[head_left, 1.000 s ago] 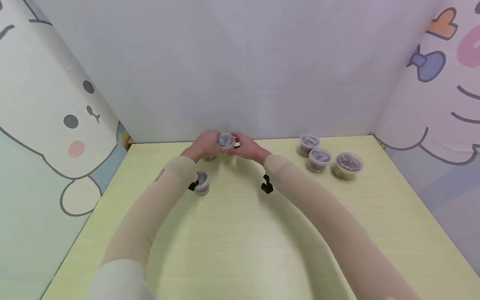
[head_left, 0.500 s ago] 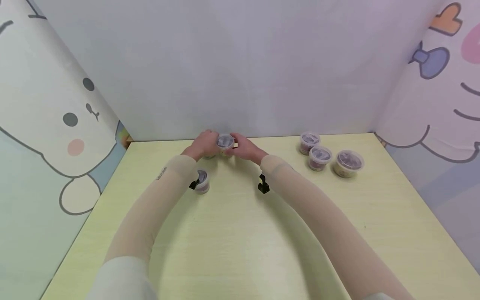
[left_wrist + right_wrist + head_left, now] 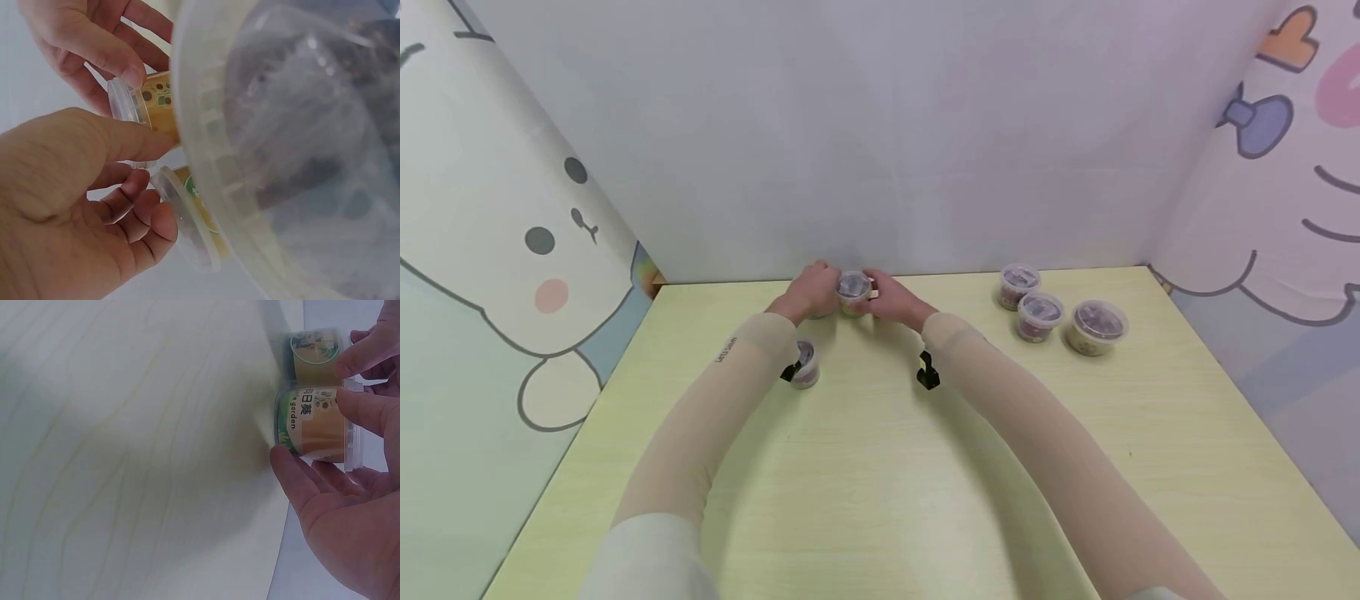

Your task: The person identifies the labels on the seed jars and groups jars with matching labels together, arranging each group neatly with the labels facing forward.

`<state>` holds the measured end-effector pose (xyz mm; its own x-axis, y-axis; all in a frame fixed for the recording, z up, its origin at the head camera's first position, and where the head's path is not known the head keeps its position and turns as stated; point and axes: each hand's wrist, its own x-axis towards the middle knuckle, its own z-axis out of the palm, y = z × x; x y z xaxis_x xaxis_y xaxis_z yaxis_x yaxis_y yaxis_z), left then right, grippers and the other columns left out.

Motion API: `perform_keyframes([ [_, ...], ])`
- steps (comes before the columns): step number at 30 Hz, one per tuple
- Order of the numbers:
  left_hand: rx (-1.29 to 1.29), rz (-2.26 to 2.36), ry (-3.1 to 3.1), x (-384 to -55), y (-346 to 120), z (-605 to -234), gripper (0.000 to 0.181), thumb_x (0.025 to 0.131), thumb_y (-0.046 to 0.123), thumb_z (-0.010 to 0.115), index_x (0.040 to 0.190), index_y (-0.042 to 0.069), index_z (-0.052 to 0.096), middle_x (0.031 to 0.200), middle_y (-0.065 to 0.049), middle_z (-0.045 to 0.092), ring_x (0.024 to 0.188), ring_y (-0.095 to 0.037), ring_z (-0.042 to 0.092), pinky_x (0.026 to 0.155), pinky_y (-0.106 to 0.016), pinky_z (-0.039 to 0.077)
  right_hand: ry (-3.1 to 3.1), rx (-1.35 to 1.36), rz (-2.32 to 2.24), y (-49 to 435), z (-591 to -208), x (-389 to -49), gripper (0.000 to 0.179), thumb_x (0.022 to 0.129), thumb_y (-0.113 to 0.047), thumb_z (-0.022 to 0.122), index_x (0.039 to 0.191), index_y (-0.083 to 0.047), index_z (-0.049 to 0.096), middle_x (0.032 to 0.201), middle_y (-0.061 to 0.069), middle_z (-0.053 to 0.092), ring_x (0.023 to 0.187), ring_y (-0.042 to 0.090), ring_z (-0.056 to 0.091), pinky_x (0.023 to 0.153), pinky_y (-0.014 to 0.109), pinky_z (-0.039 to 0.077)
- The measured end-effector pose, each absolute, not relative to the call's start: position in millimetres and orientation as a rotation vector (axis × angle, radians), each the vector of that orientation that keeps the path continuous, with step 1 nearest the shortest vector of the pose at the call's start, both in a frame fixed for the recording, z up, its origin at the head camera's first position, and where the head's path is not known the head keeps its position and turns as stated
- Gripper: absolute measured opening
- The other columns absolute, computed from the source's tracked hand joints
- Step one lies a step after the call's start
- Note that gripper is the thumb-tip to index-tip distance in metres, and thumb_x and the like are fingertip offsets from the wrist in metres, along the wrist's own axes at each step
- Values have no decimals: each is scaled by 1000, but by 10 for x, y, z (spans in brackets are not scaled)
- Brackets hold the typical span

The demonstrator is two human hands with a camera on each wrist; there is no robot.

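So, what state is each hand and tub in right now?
Center tub: lidded, upright, gripped
Neighboring tub: lidded, upright, beside it
Right hand: grips the center tub
Left hand: at both these tubs; grip unclear
Near tub: lidded, upright, partly hidden by left sleeve
Rear right tub: lidded, upright
Middle right tub: lidded, upright
Large right tub: lidded, upright

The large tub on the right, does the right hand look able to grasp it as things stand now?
Probably not yet: the right hand holds another tub. Once free, likely yes: bare table in front leaves a way to the large tub, around the small tub beside it.
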<state>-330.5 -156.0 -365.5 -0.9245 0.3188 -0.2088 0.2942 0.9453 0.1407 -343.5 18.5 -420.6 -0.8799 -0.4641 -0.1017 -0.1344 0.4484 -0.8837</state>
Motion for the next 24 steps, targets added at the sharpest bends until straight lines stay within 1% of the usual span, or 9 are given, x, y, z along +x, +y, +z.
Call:
perform_keyframes([
  [3,450,148,2865,-3294,-1548,-3645,40,99,11,55,135,-6,54,139,-27,48,126,-41,48,108,-52,41,2361,-504,-1415,193,-4209,-3427,73,97,-15,70,157,-6,30,151,16,45,133,29,50,100,40,50],
  [5,442,149,2859,-3289,-1541,-3640,42,100,11,55,137,-6,53,140,-27,47,127,-41,47,109,-52,40,2343,-489,-1423,198,-4206,-3412,72,99,-20,68,158,-8,29,151,17,44,130,29,52,98,42,51],
  [8,436,161,2852,-3289,-1539,-3641,43,100,11,55,139,-6,51,141,-27,46,128,-41,46,111,-52,38,2316,-445,-1431,197,-4200,-3385,74,102,-28,64,160,-9,24,152,20,42,123,31,56,96,45,53],
  [10,439,169,2849,-3293,-1544,-3649,44,100,11,55,140,-7,51,142,-27,45,129,-42,45,111,-52,38,2321,-424,-1420,187,-4201,-3371,76,103,-32,61,162,-8,20,153,21,40,120,32,57,97,45,52],
  [12,442,173,2847,-3302,-1553,-3663,45,99,11,55,140,-7,51,142,-28,45,128,-42,45,111,-52,38,2342,-411,-1396,167,-4204,-3367,78,104,-33,59,163,-8,15,156,21,38,125,31,54,102,44,48],
  [17,439,177,2848,-3326,-1581,-3695,45,97,11,55,139,-6,52,141,-27,44,126,-41,46,109,-52,39,2405,-392,-1342,118,-4188,-3361,80,104,-36,59,163,-6,15,160,19,33,141,28,40,116,42,34],
  [19,437,181,2850,-3333,-1585,-3699,45,97,11,56,139,-6,52,141,-27,45,125,-41,47,108,-52,40,2414,-380,-1337,110,-4175,-3355,80,103,-36,60,162,-6,15,161,20,32,143,30,38,117,43,32],
  [24,449,176,2850,-3328,-1587,-3691,45,98,11,56,139,-6,52,140,-27,45,125,-41,48,108,-52,40,2408,-357,-1326,104,-4154,-3333,80,104,-36,59,163,-6,14,162,19,30,144,29,37,116,43,33],
])
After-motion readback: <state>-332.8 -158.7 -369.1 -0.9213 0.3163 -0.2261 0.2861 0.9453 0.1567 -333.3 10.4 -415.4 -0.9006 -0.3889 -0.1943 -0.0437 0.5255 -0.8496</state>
